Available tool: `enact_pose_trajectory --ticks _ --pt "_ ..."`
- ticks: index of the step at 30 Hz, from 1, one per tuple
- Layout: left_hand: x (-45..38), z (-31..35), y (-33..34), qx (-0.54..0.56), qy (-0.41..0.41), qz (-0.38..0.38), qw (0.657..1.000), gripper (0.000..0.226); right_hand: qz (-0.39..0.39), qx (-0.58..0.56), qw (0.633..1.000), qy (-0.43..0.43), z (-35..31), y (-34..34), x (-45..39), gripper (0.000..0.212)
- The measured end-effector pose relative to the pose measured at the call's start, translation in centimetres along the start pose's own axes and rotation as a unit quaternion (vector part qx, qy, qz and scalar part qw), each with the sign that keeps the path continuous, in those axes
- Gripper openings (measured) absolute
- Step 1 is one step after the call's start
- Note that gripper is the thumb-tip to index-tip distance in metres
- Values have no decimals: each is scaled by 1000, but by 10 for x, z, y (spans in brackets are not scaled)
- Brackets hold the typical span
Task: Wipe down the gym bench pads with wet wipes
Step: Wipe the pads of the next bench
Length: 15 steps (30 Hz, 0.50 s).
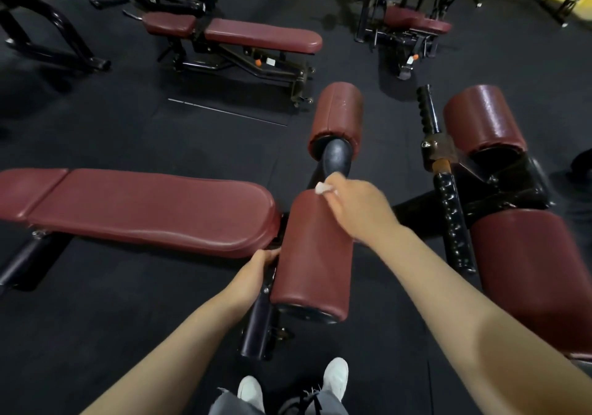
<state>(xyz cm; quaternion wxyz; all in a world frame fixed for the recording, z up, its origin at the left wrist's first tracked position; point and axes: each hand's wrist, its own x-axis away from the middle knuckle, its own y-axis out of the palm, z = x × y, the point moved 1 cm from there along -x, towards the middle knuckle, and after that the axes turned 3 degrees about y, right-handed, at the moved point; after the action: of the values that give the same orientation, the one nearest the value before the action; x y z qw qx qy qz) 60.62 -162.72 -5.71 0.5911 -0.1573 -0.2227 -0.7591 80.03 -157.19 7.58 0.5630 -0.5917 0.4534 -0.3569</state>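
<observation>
Both hands worked: right hand (355, 209) pinched a crumpled white wet wipe (324, 188) against the maroon vinyl roller pad (315, 254); left hand (256, 270) gripped the black steel frame (261, 315), best kept firm under long strokes.

Both forearms (179, 328) are bare from the lower frame edge to the wrists, with no sleeve, watch or band showing. The left hand (256, 267) and right hand (358, 209) wear no gloves or rings that can be made out. Below, the person wears grey trousers (234, 406) with frayed, ragged hems and loose threads. The shoes (335, 378) are plain white with rounded toes.
</observation>
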Motion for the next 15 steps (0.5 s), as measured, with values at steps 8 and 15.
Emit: enact_pose_trajectory --ticks 8,15 --pt "19 15 11 35 84 45 995 32 -52 52 962 -263 -32 16 28 11" --pt "10 -1 4 -27 37 -8 999 39 -25 17 998 -52 -21 16 19 20"
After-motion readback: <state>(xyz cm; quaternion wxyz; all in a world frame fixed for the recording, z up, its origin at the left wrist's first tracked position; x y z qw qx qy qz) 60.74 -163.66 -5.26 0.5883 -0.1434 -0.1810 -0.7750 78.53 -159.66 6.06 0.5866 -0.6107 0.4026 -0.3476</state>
